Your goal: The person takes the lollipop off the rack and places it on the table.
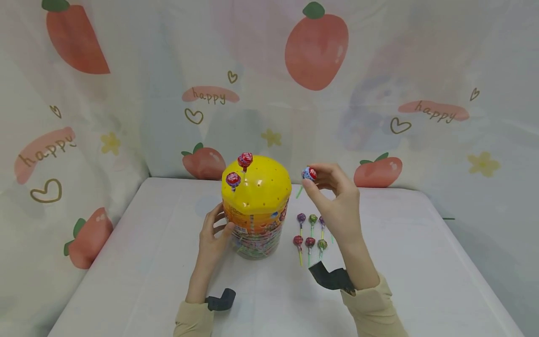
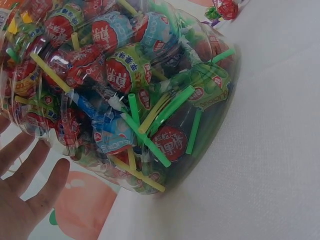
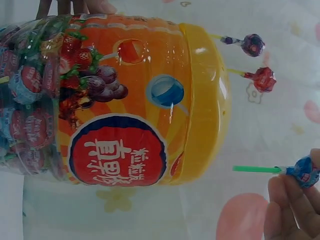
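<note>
A clear plastic jar (image 1: 257, 234) of wrapped lollipops stands upright on the table under a yellow lid (image 1: 263, 187) dotted with small holes. Two red-and-purple lollipops, one farther back (image 1: 245, 160) and one nearer (image 1: 233, 180), stick up from the lid's left side. My left hand (image 1: 214, 238) holds the jar's left side, thumb toward the front and fingers reaching behind. Right of the lid and off the table, my right hand (image 1: 338, 196) pinches a blue-and-red lollipop (image 3: 303, 172) by its wrapped head. Its green stick (image 3: 255, 169) points down toward the table.
Two rows of lollipops lie right of the jar, including a purple one (image 1: 301, 217) and a red one (image 1: 298, 240); my right forearm partly covers them. Black wrist mounts (image 1: 330, 277) sit on both arms. A fruit-print cloth (image 1: 261, 56) hangs behind the white table (image 1: 147, 262).
</note>
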Demonstrator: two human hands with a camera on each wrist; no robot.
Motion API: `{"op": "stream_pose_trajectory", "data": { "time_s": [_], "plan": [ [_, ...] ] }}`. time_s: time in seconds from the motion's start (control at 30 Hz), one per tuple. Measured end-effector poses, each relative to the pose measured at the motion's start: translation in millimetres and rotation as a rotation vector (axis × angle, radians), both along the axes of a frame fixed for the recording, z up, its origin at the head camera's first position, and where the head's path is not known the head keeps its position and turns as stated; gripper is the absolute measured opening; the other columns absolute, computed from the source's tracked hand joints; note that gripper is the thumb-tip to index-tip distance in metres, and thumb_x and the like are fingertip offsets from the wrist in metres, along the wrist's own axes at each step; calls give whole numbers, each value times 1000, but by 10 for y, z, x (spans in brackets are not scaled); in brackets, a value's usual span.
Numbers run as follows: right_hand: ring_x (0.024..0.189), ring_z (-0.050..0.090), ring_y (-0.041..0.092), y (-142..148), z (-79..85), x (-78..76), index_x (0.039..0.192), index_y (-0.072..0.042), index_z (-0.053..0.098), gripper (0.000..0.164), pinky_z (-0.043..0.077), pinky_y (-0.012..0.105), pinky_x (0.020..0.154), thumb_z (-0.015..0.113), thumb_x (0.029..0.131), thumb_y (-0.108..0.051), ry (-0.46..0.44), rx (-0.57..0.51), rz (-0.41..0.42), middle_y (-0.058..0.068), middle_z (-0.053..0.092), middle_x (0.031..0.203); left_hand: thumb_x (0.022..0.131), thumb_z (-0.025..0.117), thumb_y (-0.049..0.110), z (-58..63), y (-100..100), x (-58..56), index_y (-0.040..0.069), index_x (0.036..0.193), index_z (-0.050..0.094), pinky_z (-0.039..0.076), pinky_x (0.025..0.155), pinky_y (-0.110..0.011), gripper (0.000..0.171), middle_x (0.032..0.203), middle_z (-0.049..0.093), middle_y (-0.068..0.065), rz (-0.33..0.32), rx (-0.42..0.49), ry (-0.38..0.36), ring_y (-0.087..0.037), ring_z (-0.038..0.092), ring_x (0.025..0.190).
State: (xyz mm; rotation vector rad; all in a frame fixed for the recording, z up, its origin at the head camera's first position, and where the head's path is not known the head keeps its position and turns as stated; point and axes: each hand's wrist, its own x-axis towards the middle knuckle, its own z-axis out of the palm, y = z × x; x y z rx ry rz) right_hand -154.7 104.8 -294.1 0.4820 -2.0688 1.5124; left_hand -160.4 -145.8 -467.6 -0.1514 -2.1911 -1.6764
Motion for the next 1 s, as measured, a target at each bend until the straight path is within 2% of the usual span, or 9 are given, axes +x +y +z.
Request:
{"op": "stream_pose_trajectory", "data": {
  "time_s": [0.37, 0.67, 0.87, 1.0],
  "plan": [
    [82, 61, 3, 178, -334, 95, 113, -3, 65, 28, 50, 12, 80, 70, 85, -2, -117, -40, -41, -17, 64, 90, 91, 65, 23, -12, -1, -6, 22, 144, 41, 47, 99, -56, 58, 136, 49, -8, 1, 4, 4, -27, 49, 125],
    [83, 62, 1, 346, -612, 149, 114, -4, 65, 27, 49, 13, 70, 69, 87, -5, -269, -84, -83, -17, 64, 89, 92, 65, 24, 22, 12, 12, 22, 144, 40, 48, 99, -50, 58, 136, 50, -8, 12, -8, -11, -27, 49, 126],
    [86, 61, 1, 424, -769, 169, 114, -4, 64, 28, 49, 12, 77, 69, 87, -9, -337, -80, -121, -17, 64, 90, 91, 65, 25, 23, 20, 9, 22, 144, 40, 48, 100, -51, 58, 137, 50, -8, 15, -7, -10, -28, 49, 127],
    [83, 61, 1, 454, -844, 169, 112, -4, 65, 27, 49, 11, 76, 70, 87, -10, -364, -95, -138, -17, 64, 87, 91, 65, 25, 8, 13, 6, 22, 145, 40, 47, 99, -55, 59, 137, 49, -8, 15, -6, -5, -30, 49, 127]
  ]
}}
